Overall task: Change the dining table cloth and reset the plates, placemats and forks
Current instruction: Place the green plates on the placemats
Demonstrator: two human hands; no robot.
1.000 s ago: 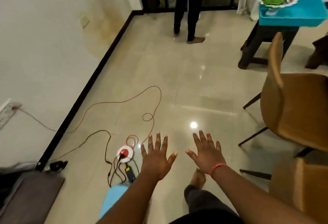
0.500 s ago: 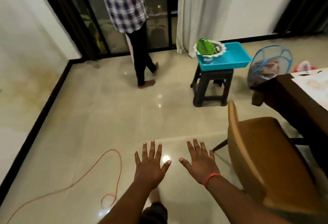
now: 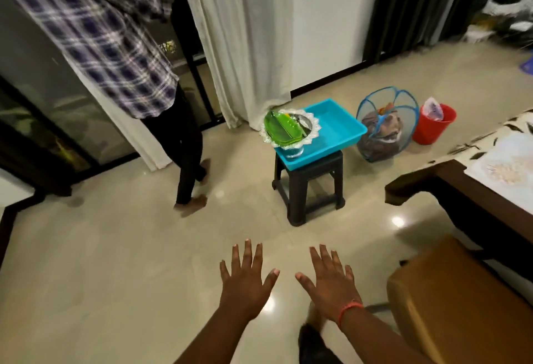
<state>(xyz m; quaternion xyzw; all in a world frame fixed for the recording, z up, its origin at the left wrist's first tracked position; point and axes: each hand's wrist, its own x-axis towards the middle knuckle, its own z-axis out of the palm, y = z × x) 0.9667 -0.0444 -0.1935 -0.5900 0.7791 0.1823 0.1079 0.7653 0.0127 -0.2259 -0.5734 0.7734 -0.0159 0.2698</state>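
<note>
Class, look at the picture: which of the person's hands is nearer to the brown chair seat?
Right. The right hand hovers open just left of the brown chair seat; the left hand is open farther left, beyond the right hand.

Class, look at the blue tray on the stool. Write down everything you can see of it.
The blue tray is a shallow rectangular tray, bright turquoise, and looks like plastic, with a raised rim. It sits level on a dark stool, turned at an angle and overhanging the seat. At its left end stand green plates stacked in a silvery dish with a scalloped edge; the rest of its floor is bare. Neither hand touches it.
</note>
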